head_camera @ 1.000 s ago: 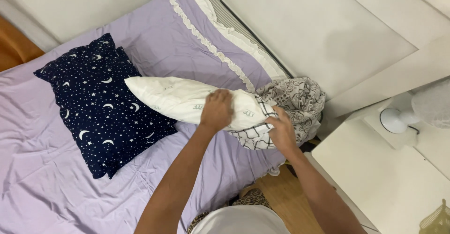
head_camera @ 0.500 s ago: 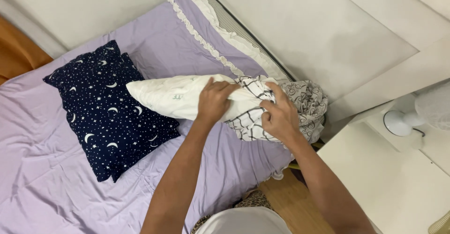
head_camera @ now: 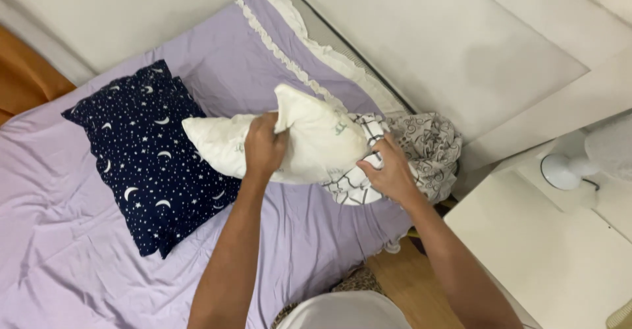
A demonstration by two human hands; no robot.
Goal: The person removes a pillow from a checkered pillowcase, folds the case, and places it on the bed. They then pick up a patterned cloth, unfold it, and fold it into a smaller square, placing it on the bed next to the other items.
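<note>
Hands clamp white pillow: left hand mid-body, right hand on patterned case; bed edge just beside.

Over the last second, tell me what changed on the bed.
The left hand has bunched the white pillow, folding its far edge upward so it now humps instead of lying long and flat. The right hand has shifted its grip on the patterned case at the pillow's end. The navy star pillow and purple sheet stayed put.
</note>
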